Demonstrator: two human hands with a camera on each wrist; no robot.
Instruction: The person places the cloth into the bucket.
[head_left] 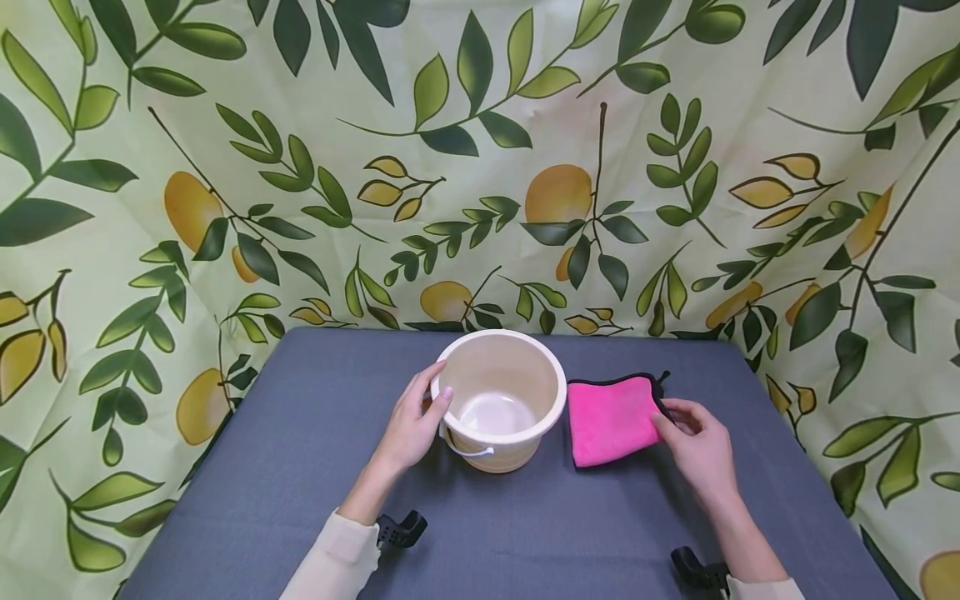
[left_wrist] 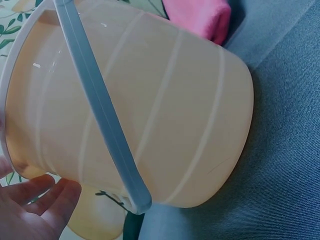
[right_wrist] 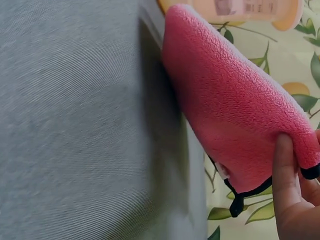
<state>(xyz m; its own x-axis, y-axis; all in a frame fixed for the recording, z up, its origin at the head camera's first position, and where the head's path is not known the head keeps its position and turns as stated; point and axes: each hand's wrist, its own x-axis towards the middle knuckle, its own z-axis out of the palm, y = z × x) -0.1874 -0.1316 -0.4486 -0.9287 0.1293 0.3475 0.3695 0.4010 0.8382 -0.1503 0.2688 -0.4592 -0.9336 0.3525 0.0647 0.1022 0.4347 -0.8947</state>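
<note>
Mid-frame, the left hand (head_left: pixel 412 421) grips an upright bucket (head_left: pixel 500 371), mouth up; centre-right, the right hand (head_left: pixel 702 450) pinches a pink cloth (head_left: pixel 611 423) extending left.

The bucket (head_left: pixel 498 408) and cloth (head_left: pixel 611 421) block passage across mid-table (head_left: pixel 547 529), not nearer.

Screened-off booth or set; kind of room beyond cannot be told. Wrinkled fabric (head_left: pixel 480 75), printed with leaves and fruit, hangs behind bucket (head_left: pixel 519 448) and to both its sides. Blue-grey textile-covered surface (head_left: pixel 600 533) beneath bucket. Bucket and, right of it, pink cloth (head_left: pixel 611 425) look household. Black wrist-worn devices (head_left: pixel 402 529), nearer viewer than bucket, suggest recording setup.
</note>
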